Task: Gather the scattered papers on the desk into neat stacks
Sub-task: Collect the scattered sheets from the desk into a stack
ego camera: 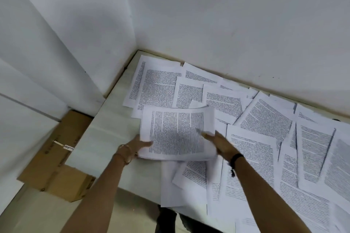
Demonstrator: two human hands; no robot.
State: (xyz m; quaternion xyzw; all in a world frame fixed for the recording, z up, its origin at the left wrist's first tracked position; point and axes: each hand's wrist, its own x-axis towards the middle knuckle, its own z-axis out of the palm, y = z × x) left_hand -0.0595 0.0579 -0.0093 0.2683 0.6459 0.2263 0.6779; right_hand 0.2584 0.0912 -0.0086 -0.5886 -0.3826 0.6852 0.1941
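A small stack of printed sheets is lifted a little above the white desk, its far edge curling up. My left hand grips the stack's near left corner, thumb on top. My right hand lies on the stack's right edge with fingers stretched over the top sheet. Many loose printed papers cover the desk to the right and behind, overlapping at odd angles. More sheets lie near the far left corner. Some pages hang over the near edge.
White walls close the desk on the far side and the left. Cardboard boxes stand on the floor left of the desk. A bare strip of desk shows at the left end. Dark clothing shows below the desk's near edge.
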